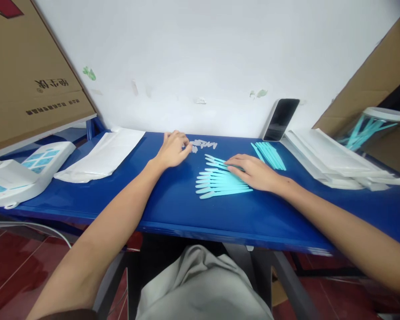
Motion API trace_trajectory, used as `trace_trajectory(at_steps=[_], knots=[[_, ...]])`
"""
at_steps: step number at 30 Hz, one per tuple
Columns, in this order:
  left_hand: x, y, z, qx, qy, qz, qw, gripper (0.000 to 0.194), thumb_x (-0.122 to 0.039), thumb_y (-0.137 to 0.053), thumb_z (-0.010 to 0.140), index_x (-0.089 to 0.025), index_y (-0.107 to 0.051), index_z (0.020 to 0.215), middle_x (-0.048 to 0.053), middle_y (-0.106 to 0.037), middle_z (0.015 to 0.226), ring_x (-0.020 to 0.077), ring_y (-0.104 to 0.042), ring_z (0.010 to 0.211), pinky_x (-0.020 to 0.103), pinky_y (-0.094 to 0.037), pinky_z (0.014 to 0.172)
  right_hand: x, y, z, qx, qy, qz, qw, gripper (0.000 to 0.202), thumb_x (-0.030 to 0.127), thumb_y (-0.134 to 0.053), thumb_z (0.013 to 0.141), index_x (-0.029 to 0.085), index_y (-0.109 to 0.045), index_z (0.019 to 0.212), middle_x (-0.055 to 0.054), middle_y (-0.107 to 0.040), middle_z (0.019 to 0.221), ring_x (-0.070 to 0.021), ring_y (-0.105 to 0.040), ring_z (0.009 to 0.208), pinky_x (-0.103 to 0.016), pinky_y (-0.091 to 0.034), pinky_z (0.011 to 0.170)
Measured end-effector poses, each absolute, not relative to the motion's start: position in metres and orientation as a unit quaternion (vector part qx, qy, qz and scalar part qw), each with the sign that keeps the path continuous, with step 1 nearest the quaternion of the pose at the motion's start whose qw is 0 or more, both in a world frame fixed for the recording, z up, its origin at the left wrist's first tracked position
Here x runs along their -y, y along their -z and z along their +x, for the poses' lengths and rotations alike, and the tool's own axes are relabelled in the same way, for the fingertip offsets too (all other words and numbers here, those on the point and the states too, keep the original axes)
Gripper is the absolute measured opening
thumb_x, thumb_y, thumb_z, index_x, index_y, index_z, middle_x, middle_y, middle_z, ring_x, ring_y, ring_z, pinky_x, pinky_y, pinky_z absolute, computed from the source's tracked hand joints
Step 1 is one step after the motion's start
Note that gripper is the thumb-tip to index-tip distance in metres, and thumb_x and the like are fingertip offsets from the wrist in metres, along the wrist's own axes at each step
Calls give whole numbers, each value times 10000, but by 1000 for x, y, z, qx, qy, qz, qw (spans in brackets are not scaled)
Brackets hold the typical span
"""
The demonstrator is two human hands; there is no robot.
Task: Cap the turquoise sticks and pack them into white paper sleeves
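Head view, near to far: the person sits at a blue desk (173, 209), both forearms reaching up from the lower corners of the frame. The right hand (253, 172) lies flat, fingers pressed together, on the far end of a row of turquoise sticks (220, 181) at the centre of the frame. The sticks lie side by side with pale tips pointing left, so the palm seems to pin them in line. The left hand (173, 149) sits just above and left of them, fingers curled and pinching at a small heap of white caps (202, 145), though what they hold cannot be told. Right of centre lies a second bunch of sticks (270, 155). White sleeves (103, 153) are stacked at the left, more (323, 158) at the right. A phone (282, 119) leans on the wall.
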State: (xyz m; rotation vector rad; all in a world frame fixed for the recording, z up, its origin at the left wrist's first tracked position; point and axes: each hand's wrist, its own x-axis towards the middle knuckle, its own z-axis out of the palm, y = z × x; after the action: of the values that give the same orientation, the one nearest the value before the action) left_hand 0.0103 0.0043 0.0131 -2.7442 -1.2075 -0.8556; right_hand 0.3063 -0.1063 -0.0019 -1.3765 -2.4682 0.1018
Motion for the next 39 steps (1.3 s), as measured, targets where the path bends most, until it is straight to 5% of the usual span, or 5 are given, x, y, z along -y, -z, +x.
trace_trajectory(at_steps=[5,10,15,24,39], knots=[[3,-24,9,404,369,-836,-37,293,-385,-460,990,-170,-645,917,1,-566,625,173,-514,598,351,-457,761,123,-10,301,849,-99,-512,87,851,741,-494,971,257,-392,1663,-177,-354,1714,-434,-343,1562,-663,-358,1198],[36,-31,30,267,167,-944,-99,871,-703,-634,884,-227,-430,1584,186,-444,1638,361,-476,1452,487,-398,1148,126,-10,295,837,-120,-532,36,1085,851,-575,848,299,-230,1717,-187,-231,1754,-483,-215,1593,-718,-277,1220],[51,-22,51,255,-22,-957,-140,1296,-841,-714,722,-266,-111,1714,182,-147,1770,428,-189,1611,590,-231,1247,122,-6,296,852,-111,-507,64,1048,817,-577,875,228,-300,1696,-195,-323,1724,-458,-314,1567,-670,-305,1222],[45,-6,58,243,45,-969,2,443,-496,-432,1085,-144,-622,1274,143,-691,1171,285,-666,1022,366,-466,864,127,-5,286,871,4,-484,82,406,262,-459,1028,141,-647,1367,-172,-684,1168,-330,-654,1084,-451,-530,914],[82,-19,84,263,-41,-960,90,378,-409,-446,1104,-105,-595,1272,174,-753,1117,353,-760,982,393,-546,749,125,-19,275,872,-16,-490,-22,75,145,-573,913,180,-591,977,-168,-664,1087,-318,-647,1019,-426,-508,906]])
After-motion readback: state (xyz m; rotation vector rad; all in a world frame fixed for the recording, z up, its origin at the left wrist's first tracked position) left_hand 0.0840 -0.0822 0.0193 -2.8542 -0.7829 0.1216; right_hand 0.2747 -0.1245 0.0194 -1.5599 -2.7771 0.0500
